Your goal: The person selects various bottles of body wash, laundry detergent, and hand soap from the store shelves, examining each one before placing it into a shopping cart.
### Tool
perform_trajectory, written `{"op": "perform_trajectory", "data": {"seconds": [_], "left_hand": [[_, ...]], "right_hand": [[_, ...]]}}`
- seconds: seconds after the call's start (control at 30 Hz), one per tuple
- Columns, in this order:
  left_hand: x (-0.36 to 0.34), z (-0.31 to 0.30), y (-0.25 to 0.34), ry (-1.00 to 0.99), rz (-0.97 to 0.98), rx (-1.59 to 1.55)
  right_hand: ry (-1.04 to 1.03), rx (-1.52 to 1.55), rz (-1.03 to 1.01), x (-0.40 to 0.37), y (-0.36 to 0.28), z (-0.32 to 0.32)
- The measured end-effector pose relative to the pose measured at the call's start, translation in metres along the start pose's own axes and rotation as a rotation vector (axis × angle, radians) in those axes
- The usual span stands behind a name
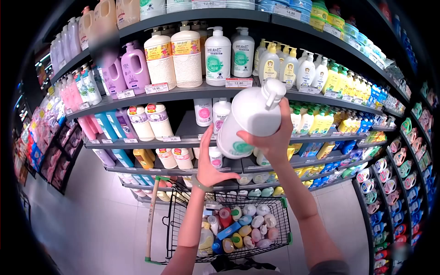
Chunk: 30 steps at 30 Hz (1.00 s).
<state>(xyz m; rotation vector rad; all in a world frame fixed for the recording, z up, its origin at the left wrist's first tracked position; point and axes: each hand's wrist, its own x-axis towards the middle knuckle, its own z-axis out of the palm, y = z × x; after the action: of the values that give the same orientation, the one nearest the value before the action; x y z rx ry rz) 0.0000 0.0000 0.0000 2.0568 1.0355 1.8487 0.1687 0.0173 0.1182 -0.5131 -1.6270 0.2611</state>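
My right hand is wrapped around a large white pump bottle, holding it up in front of the shelves. The bottle tilts with its pump head toward me, and part of a green label shows near its lower end. To the left of it, my left hand is open, thumb spread and fingers pointing up, with a band around the wrist. Its fingertips are close to the bottle's side. Behind, white pump bottles with green labels stand on the upper shelf, and a pink-labelled bottle stands one shelf lower.
Below my arms is a black wire shopping cart with bottles and a blue box inside. Its handle is on the left. Dark shelves with price tags curve across the front, and racks of bottles line the right.
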Motion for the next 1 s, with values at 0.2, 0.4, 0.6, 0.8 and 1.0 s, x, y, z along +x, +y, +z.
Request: {"op": "perform_trajectory", "data": {"seconds": [0.2,0.4,0.6,0.8,1.0], "left_hand": [[-0.059,0.065,0.047,0.077,-0.062,-0.282],[-0.156,0.116,0.064,0.248,-0.604,-0.536],[-0.194,0.122,0.1,0.271,-0.849,-0.81],[-0.229,0.131,0.098,0.165,-1.049,-1.117],[-0.239,0.13,0.09,0.013,-1.115,-1.557]], "right_hand": [[-0.152,0.034,0.219,-0.057,-0.028,-0.034],[-0.204,0.107,0.513,-0.125,0.003,-0.046],[-0.142,0.554,0.746,-0.193,0.006,-0.075],[-0.2,0.446,0.887,-0.212,0.006,-0.104],[-0.366,0.505,1.07,-0.187,-0.028,-0.154]]}}
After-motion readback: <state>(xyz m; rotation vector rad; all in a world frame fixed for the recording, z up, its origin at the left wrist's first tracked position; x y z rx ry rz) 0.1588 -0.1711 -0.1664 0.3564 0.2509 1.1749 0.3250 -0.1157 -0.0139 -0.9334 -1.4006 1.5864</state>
